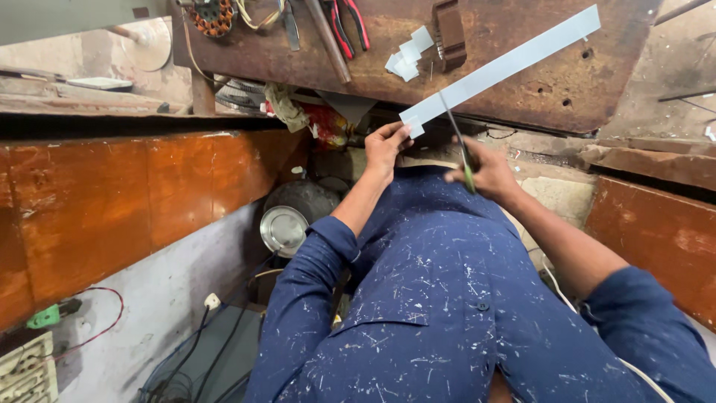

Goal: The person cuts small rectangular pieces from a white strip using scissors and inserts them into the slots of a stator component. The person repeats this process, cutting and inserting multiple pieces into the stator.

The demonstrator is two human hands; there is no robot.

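In the upper middle of the frame, over the edge of the rusty brown metal workbench, the long pale grey-white strip of thin sheet runs diagonally from centre up toward the upper right corner. Left hand is pinched shut on the strip's lower end, thumb on top, fingers under. Right hand is wrapped tight round the green-handled scissors, blades pointing up & meeting the strip just right of the left-hand grip.

Risk no. 1, as I judge it: blades sit v. close to the left fingertips, so a slip or a hurried snip could nick them. Risk no. 2: the strip is held at one end only, the rest hanging free in the air w/ no support, so it could flex or twist & the cut wander off line or leave a ragged edge. Can't tell whether the blades are apart or closed on the sheet; too thin to read here.

Small white offcut pieces lie on the bench top at upper centre, beside a dark brown ridged block; red-handled pliers lie left of them. A loose bit could drop down to the round steel plate at centre-left.
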